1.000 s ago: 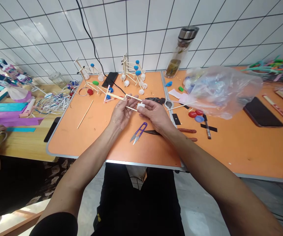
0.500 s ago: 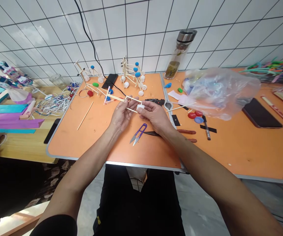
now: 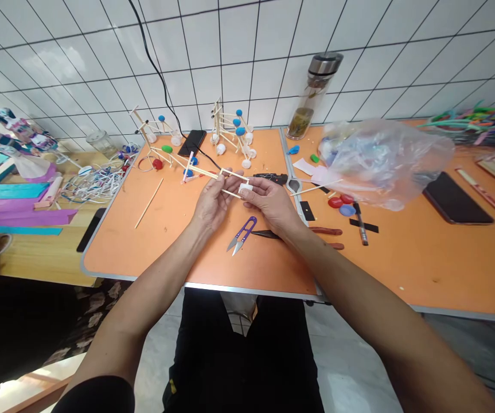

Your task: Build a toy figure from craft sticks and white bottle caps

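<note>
Above the worktop (image 3: 165, 246), left hand (image 3: 211, 204) grips stick frame (image 3: 235, 174), right hand (image 3: 269, 202) pinches white cap (image 3: 246, 187); frame appears light, fragile, best held near joints.

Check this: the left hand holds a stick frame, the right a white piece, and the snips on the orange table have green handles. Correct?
Not quite: the head view shows the snips are purple-handled, not green-handled. The left hand does hold a stick frame, and the right hand a white piece.
</note>
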